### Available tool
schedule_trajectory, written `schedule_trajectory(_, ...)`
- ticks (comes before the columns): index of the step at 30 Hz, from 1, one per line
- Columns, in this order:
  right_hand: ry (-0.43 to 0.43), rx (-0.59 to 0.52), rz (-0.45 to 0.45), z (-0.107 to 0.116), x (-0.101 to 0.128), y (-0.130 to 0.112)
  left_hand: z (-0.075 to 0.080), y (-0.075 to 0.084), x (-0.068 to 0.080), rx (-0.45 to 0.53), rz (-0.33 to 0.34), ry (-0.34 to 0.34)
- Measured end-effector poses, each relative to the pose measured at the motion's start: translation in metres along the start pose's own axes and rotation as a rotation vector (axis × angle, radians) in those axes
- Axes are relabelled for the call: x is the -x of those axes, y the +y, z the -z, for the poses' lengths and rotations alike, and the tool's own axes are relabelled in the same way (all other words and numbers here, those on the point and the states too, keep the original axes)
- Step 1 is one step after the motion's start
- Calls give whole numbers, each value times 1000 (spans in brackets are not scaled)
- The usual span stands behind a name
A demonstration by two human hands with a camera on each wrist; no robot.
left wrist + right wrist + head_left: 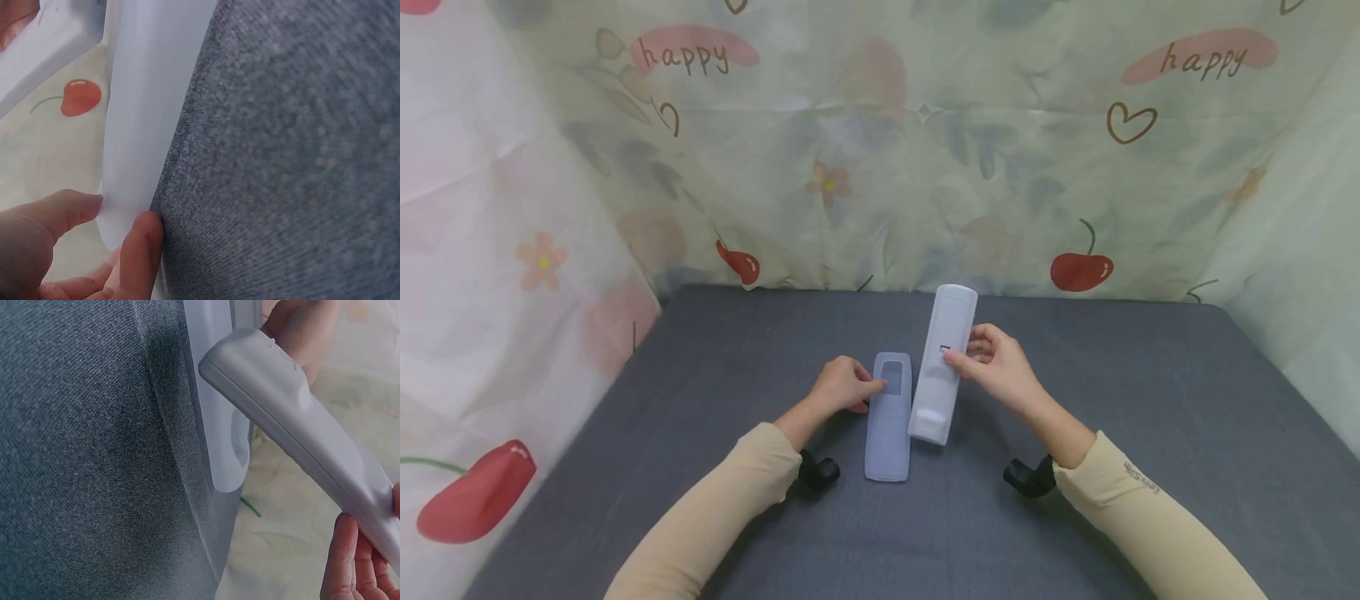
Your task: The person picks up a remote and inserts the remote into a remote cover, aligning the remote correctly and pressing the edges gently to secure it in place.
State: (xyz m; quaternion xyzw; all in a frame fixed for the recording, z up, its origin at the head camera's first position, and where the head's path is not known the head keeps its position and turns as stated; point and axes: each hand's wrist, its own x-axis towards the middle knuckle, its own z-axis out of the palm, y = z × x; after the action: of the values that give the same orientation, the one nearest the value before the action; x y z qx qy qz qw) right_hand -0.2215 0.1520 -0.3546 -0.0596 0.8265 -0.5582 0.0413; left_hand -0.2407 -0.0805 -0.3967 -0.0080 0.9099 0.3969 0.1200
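- Right hand (1000, 367): pinching the white remote control (943, 362) at about mid-length, thumb on its upper face, fingers curled at its right edge.
- White remote control: raised at an angle, far end tipped up toward the cherry-print backdrop (880, 142), near end down just above the grey cloth (1075, 517); body running lengthwise past the grip on both sides.
- In the right wrist view: fingertips (350, 562) under the remote's (294, 419) slim body, near end free in the air.
- Left hand (842, 385): fingers curled, tips pressing on the left edge of the translucent silicone cover (889, 417) near its window cutout.
- Silicone cover: flat on the grey cloth, just left of the remote, nearly parallel to it.
- In the left wrist view: thumb and a finger (140, 250) closed on the cover's (150, 106) thin edge.
- Beige sleeves on both forearms; a black wrist camera mount (1030, 477) below each.
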Motion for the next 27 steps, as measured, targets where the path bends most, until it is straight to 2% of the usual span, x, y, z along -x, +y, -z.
schedule_trajectory(8,104,-24,0,-3,-6,0,2,-1,-1,73,-7,-37)
schedule_trajectory(12,169,-44,-22,-7,-10,1,2,0,1,97,14,-39)
schedule_trajectory(19,284,-133,-29,-18,-20,5,2,1,4,95,7,-27)
schedule_trajectory(27,353,-200,-17,-29,-29,8,1,-1,2,107,14,-34)
